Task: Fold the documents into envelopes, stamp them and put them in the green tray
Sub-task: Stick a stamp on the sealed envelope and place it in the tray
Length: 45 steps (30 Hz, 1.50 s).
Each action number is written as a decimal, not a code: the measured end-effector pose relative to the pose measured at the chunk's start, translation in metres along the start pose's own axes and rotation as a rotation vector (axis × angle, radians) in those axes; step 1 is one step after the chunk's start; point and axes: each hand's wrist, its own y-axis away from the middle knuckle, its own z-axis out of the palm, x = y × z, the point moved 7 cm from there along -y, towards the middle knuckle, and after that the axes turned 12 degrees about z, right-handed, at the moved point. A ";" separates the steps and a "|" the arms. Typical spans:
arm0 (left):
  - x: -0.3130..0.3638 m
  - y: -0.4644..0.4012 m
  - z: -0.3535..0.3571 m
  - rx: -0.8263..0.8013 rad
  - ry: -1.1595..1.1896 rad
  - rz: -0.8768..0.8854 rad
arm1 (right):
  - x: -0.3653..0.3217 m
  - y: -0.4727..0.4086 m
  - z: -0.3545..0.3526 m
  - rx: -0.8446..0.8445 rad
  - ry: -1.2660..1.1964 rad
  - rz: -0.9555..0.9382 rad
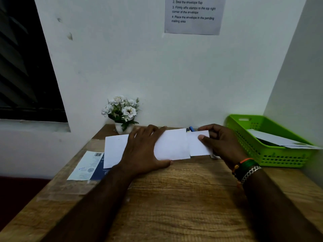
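Wooden desk in a white-walled corner; folding step in hand, as I judge it.

Right hand, centre right of frame: thumb on top, fingers curled behind, pinching the small end panel of the white document. Left hand, centre: fingers straight and spread, palm flat, pressing the sheet onto the desk. Nothing is gripped on this side, only held down.

Document lies across the middle of the frame, partly folded, its right panel overlapping the main sheet.

To do well: keep the left palm firm so the sheet cannot slide; line up the panel's edges with the sheet before creasing; run the thumb along the fold once square.

Outward: blue-and-white printed sheet at lower left, partly under the document. Green tray at right, against the side wall, with white paper already in it. Blue pen just behind the document. Potted white flowers against the back wall. Instruction notice at top. Dark louvred window at upper left.
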 end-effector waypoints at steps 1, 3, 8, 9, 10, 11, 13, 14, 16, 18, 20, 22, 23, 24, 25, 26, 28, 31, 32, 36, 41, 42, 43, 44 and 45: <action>0.000 0.000 0.000 0.003 0.003 0.002 | 0.001 0.000 0.004 0.007 0.011 0.001; -0.003 0.000 -0.002 0.020 -0.005 -0.007 | -0.001 -0.001 0.000 0.097 -0.023 -0.002; -0.005 0.000 -0.005 0.025 -0.031 -0.039 | -0.003 0.000 -0.004 0.225 -0.050 -0.075; -0.002 0.000 -0.004 0.021 -0.028 -0.030 | -0.003 0.002 0.003 0.202 -0.014 -0.102; 0.002 0.000 -0.002 0.015 -0.024 -0.020 | -0.004 0.003 0.012 0.170 0.014 -0.126; 0.004 -0.001 -0.001 0.008 -0.023 -0.011 | -0.004 0.005 0.021 0.130 0.029 -0.143; 0.007 -0.002 0.001 0.002 -0.026 -0.005 | -0.003 0.007 0.035 0.048 0.053 -0.156; 0.007 -0.002 0.000 0.007 -0.028 -0.008 | -0.003 0.008 0.040 0.015 0.069 -0.158; 0.006 -0.002 -0.002 0.027 -0.028 -0.015 | -0.005 0.009 0.044 -0.045 0.064 -0.143; 0.004 -0.001 -0.003 0.042 -0.026 -0.025 | -0.009 0.010 0.040 -0.019 -0.004 -0.131; 0.002 -0.002 -0.004 0.061 -0.034 -0.040 | -0.010 0.009 0.027 0.092 -0.053 -0.134; 0.003 -0.004 -0.008 0.106 -0.031 -0.051 | -0.007 0.007 0.019 0.142 -0.068 -0.061; 0.005 -0.005 -0.010 0.133 -0.018 -0.054 | -0.004 0.006 0.019 0.115 -0.099 0.003; 0.008 -0.007 -0.013 0.159 -0.005 -0.057 | 0.000 0.006 0.023 0.059 -0.149 0.062; 0.012 -0.010 -0.015 0.183 0.005 -0.061 | 0.001 0.007 0.028 -0.006 -0.196 0.094; 0.017 -0.013 -0.018 0.205 0.005 -0.062 | 0.000 0.008 0.032 -0.061 -0.227 0.093; 0.028 -0.021 -0.024 0.231 -0.024 -0.066 | -0.007 0.011 0.036 -0.093 -0.270 0.034; 0.039 -0.031 -0.032 0.241 -0.095 -0.094 | -0.013 0.011 0.020 0.082 -0.386 -0.042; 0.040 -0.032 -0.034 0.236 -0.114 -0.108 | -0.015 0.011 0.014 0.134 -0.419 -0.063; 0.042 -0.037 -0.035 0.200 -0.125 -0.153 | -0.020 0.015 0.010 0.220 -0.361 -0.184; 0.055 -0.036 -0.038 0.222 -0.058 -0.171 | -0.027 0.024 0.006 0.342 -0.265 -0.318; 0.059 -0.037 -0.041 0.249 -0.042 -0.165 | -0.032 0.028 0.005 0.374 -0.208 -0.372; 0.063 -0.038 -0.045 0.289 -0.024 -0.154 | -0.037 0.033 0.006 0.392 -0.161 -0.432; 0.067 -0.040 -0.050 0.335 -0.002 -0.139 | -0.043 0.039 0.009 0.401 -0.113 -0.491; 0.073 -0.042 -0.055 0.379 0.025 -0.122 | -0.048 0.045 0.011 0.411 -0.054 -0.552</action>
